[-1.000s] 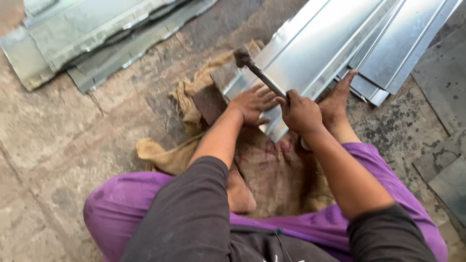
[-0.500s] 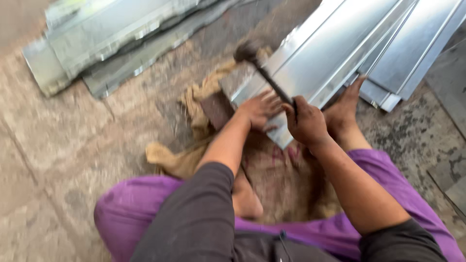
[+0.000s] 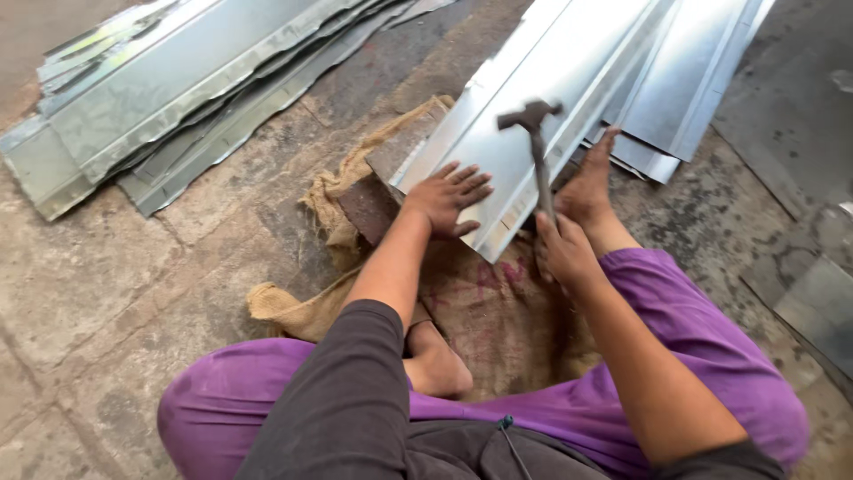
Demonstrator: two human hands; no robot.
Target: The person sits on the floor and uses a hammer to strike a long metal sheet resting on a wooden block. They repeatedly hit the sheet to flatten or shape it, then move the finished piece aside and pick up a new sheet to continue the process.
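Metal sheet [image 3: 524,116] under left hand [image 3: 449,197], hammer [image 3: 536,142] raised in rt hand [image 3: 562,252]

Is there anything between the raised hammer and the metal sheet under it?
Nothing visible. The right hand holds the hammer up over the folded metal sheet, with only air below its head. The left hand lies flat on the sheet's near end, off to the side of the hammer, and a bare foot rests on the other edge.

Left hand [image 3: 451,199] flat, right hand [image 3: 562,252] clenched
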